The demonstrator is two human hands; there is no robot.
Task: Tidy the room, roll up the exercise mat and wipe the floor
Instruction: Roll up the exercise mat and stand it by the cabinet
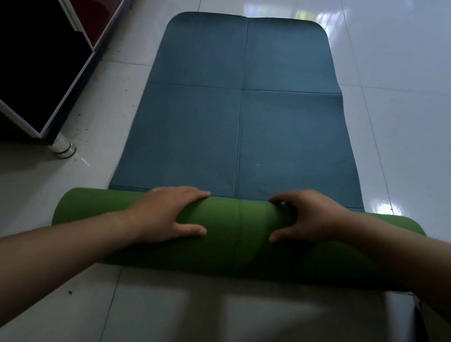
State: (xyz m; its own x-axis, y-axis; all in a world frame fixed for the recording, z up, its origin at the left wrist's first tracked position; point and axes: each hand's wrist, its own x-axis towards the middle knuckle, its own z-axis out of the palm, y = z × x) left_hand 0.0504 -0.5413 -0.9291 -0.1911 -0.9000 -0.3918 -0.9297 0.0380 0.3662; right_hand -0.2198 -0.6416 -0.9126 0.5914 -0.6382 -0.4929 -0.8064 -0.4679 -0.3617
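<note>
Foam exercise mat [241, 114], teal upper face, green underside: lay lengthwise on the glossy white tiled floor [407, 81], near end wound into a thick green roll [237, 240], the rest flat. Judged light, soft and springy, liable to unwind; best held across the roll's crest, either side of centre. Left hand [171, 212] pressed flat, fingers spread; right hand [304, 216] curled over the crest, fingertips tucked at the seam. Roll's right end partly behind the forearm; dark glossy cabinet [16, 51] cut off at left; dark shape at lower right unidentifiable.
</note>
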